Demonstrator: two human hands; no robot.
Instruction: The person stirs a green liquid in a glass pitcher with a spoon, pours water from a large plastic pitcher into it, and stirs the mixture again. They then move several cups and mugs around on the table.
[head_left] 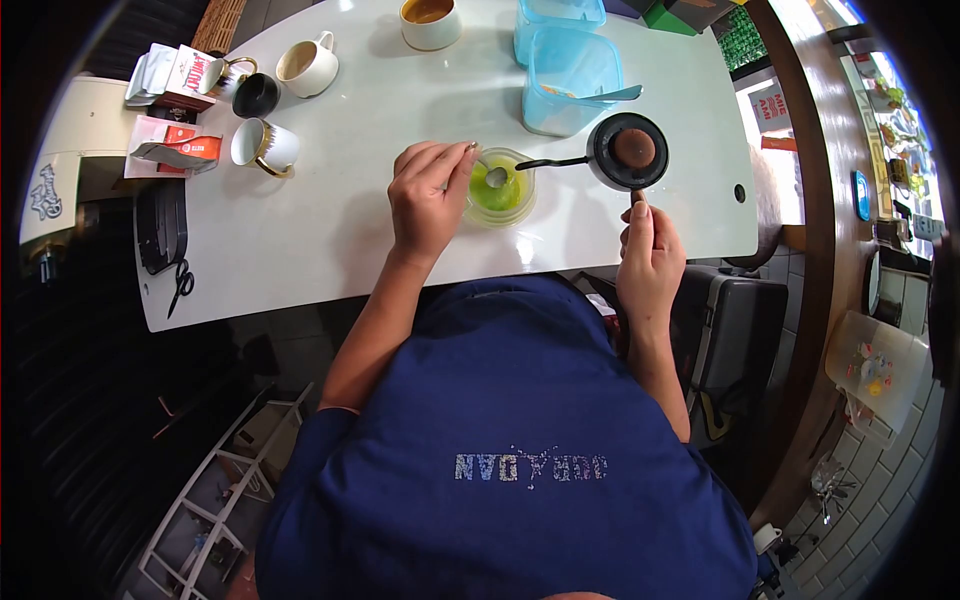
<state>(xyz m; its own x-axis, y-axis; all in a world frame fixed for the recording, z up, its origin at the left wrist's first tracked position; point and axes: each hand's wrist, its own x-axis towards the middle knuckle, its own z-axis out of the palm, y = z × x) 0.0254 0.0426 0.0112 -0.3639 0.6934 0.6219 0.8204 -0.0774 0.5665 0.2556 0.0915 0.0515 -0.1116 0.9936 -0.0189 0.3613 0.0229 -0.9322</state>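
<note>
Between finger and thumb, my left hand (432, 200) pinches a small metal spoon (496, 177). Its bowl is over a round clear bowl (500, 216) with bright green contents. My right hand (650, 245) holds the handle of a round black strainer (600, 152) at its lower side. A brown round thing (634, 148) shows in the middle of the strainer. A black spoon (545, 162) reaches from the strainer's left side to the clear bowl's rim.
Two light-blue plastic containers (572, 75) stand behind the bowl, the nearer with a utensil. Mugs (308, 65), a black cup (256, 96), packets (185, 142) and scissors (181, 288) lie along the left. A yellow-lined cup (430, 25) stands at the back.
</note>
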